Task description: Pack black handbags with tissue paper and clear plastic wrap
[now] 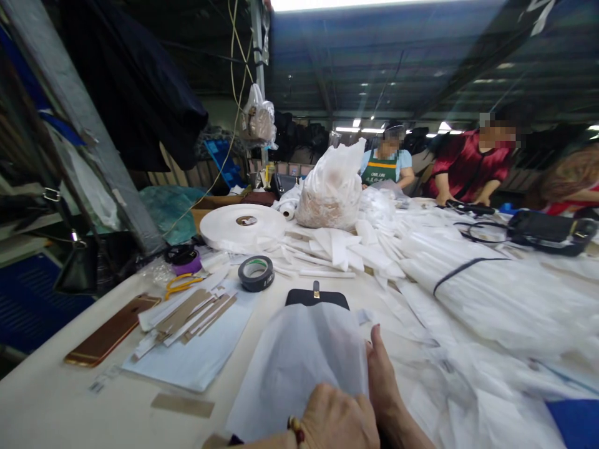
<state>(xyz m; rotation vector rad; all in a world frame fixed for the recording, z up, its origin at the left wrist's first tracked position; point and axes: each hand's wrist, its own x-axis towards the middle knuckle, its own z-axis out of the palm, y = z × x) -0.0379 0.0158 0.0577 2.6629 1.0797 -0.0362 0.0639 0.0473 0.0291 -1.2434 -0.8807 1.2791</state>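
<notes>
Black item with a strap tab and gold-coloured clasp, one: on the counter directly before the person, its top edge showing beyond a thin white covering that lies over the remainder. Left hand, beaded bracelet at the wrist: on the lower part of the covering, knuckles up, fingers folded. Right hand: along the right edge of the covering, thumb raised. Fingertips of both are largely hidden, so whether either grip is pinching anything cannot be told. To the left: roll of dark tape, tilted; pale blue sheet bearing brown and white strips; copper-coloured phone; yellow-handled tool. Beyond: large white roll, lying flat; full translucent plastic bag, upright; loose white pieces. To the right: heaped translucent wrapping; black bag. Across the counter: one person in a green apron, one in a dark red top.
</notes>
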